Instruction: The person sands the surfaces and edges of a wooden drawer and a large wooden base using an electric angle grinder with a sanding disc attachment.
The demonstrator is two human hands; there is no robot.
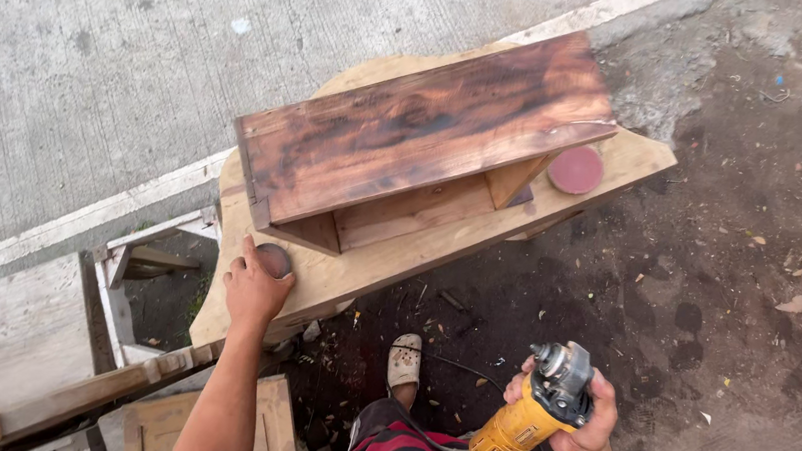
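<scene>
Head view, left hand (256, 288) perhaps grasping small disc (274, 259), right hand (578, 417) gripping grinder (532, 417)

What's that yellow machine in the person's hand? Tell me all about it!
It is a yellow angle grinder, a handheld power tool with a yellow body and a grey metal head with a bare spindle; no disc shows. The right hand grips it near the head, holding it in the air above the dirt ground. A dark cord trails from its back end.
</scene>
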